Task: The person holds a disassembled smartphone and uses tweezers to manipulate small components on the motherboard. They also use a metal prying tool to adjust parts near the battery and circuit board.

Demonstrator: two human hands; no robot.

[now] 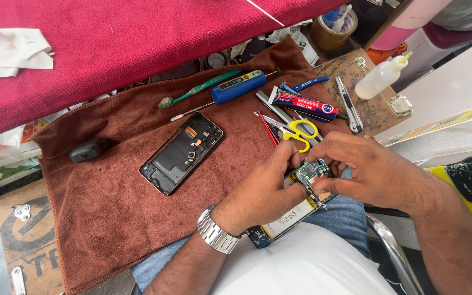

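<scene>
A small green circuit board (311, 173) is held between both my hands above my lap. My left hand (260, 188), with a metal watch on its wrist, pinches the board's left side. My right hand (364, 169) grips its right side. Under the hands, a phone battery and inner frame (288, 218) rest on my jeans. An opened phone body (182, 152), dark with its insides showing, lies on the brown towel (116, 207) to the left of my hands.
On the towel lie yellow-handled scissors (298, 133), a glue tube (305, 106), a blue-yellow tool (239, 86), a green toothbrush (195, 89), tweezers and a small black object (89, 148). A squeeze bottle (381, 78) stands right. Red cloth (137, 33) covers the back.
</scene>
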